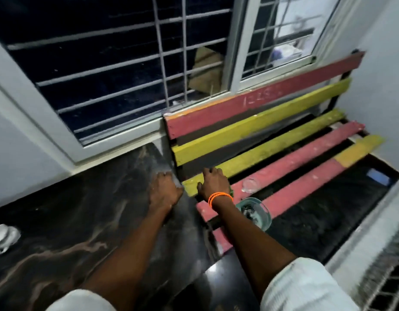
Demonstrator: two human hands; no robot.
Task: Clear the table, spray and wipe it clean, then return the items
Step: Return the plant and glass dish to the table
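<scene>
The table (86,221) is a dark marbled slab under a barred window. My left hand (164,191) lies palm down on its far right corner and holds nothing. My right hand (213,182), with an orange bracelet at the wrist, presses down on the near yellow slat of a painted bench (283,158) beside the table. Bits of a green cloth (231,190) peek out from under that hand. A small clear glass (250,185) and a glass bowl (256,213) with dark bits in it sit on the red slats just right of my right wrist.
A white object (3,239) sits at the table's left edge. The bench has red and yellow slats with gaps and a slatted back against the window sill. A blue item (378,178) lies low beyond the bench. A white wall closes off the right.
</scene>
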